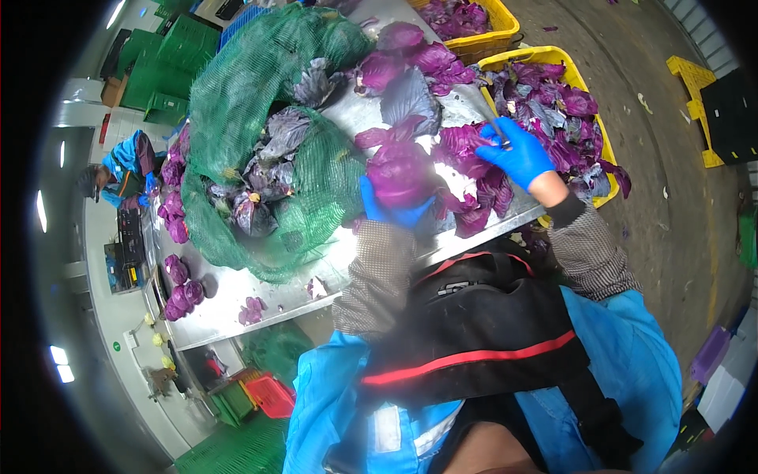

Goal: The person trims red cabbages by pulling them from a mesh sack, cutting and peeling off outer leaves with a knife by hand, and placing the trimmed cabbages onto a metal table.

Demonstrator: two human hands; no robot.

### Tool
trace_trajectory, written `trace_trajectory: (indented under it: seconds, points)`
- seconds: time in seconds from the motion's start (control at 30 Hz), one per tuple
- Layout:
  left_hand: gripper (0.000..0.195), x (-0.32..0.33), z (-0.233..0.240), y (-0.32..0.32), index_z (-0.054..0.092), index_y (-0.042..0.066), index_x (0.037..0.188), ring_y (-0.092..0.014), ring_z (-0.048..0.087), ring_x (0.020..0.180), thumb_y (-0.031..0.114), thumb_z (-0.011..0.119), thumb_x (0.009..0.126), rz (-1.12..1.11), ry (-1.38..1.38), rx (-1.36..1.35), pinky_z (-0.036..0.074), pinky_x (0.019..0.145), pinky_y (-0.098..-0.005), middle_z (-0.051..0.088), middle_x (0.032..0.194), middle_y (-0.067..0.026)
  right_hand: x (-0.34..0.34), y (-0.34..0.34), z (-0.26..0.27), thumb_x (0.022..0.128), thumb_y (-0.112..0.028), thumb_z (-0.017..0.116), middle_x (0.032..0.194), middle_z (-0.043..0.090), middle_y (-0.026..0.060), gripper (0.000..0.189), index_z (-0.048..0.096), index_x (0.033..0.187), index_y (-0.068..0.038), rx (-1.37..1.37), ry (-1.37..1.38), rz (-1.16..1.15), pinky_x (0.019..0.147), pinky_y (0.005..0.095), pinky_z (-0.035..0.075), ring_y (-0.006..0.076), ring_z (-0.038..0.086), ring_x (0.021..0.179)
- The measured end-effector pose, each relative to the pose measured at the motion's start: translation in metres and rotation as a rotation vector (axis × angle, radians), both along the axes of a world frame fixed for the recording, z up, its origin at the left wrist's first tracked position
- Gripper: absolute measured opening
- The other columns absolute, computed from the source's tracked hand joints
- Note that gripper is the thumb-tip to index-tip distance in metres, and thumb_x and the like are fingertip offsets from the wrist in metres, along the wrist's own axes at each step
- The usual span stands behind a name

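My left hand (391,207), in a blue glove, cups a red cabbage head (401,173) from below, over the near part of a metal table (349,237). In my right hand (516,153), also gloved in blue, is a knife (497,126), its blade pointing away from me and partly hard to make out. Loose purple cabbage leaves (462,148) lie between and beyond my hands. Left of the held head, a green mesh sack (237,118) lies open, with untrimmed, dull-leaved cabbages (254,213) showing in it.
Yellow crates of leaves (605,133) (503,18) stand at the table's right side. Cabbage heads (183,296) line the table's far left edge. Beyond that edge, a person (129,169) in blue is at the left. Green crates (163,65) are stacked behind.
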State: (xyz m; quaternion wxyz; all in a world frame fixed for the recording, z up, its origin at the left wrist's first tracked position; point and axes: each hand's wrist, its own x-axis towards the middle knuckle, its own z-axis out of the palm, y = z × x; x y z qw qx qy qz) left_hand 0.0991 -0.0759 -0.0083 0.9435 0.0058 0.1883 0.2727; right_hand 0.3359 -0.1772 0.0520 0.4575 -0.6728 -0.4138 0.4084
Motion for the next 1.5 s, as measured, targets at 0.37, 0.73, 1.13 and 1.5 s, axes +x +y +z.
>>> trace_trajectory:
  seconds: [0.37, 0.73, 1.13, 1.5]
  points:
    - [0.086, 0.019, 0.015, -0.016, 0.024, 0.009, 0.137, -0.040, 0.036, 0.122, 0.067, 0.045, 0.076, -0.044, 0.042, 0.144, 0.032, 0.098, -0.0594, 0.033, 0.136, -0.0208, -0.055, 0.007, 0.011, 0.075, -0.024, 0.064, 0.091, 0.058, 0.0096, 0.054, 0.048, 0.126, -0.016, 0.511, -0.867, 0.214, 0.059, 0.0341, 0.050, 0.0267, 0.061, 0.073]
    - [0.079, 0.031, 0.028, -0.022, 0.024, 0.006, 0.136, -0.044, 0.039, 0.118, 0.062, 0.037, 0.082, -0.180, -0.243, 0.144, 0.040, 0.091, -0.0580, 0.033, 0.134, -0.0224, -0.006, 0.039, -0.020, 0.080, -0.020, 0.066, 0.078, 0.057, 0.0003, 0.033, 0.055, 0.106, -0.003, 0.320, 0.033, -0.297, 0.060, 0.0235, 0.045, 0.0072, 0.049, 0.065]
    - [0.080, 0.012, 0.004, 0.020, 0.027, 0.009, 0.137, -0.034, 0.036, 0.124, 0.066, 0.033, 0.081, -0.284, -0.053, 0.676, 0.029, 0.104, -0.0492, 0.034, 0.137, -0.0171, -0.050, 0.009, -0.005, 0.072, -0.027, 0.074, 0.084, 0.056, 0.0014, 0.057, 0.051, 0.120, -0.006, 0.216, -0.058, 0.080, 0.068, 0.0244, 0.044, 0.0088, 0.049, 0.072]
    - [0.077, 0.011, 0.001, -0.005, 0.034, 0.008, 0.133, -0.033, 0.042, 0.118, 0.065, 0.034, 0.081, -0.132, 0.073, 0.233, 0.037, 0.098, -0.0475, 0.041, 0.131, -0.0161, -0.035, 0.008, 0.015, 0.073, -0.011, 0.071, 0.080, 0.049, -0.0035, 0.030, 0.057, 0.098, -0.009, 0.267, 0.039, 0.324, 0.066, 0.0227, 0.042, 0.0057, 0.044, 0.073]
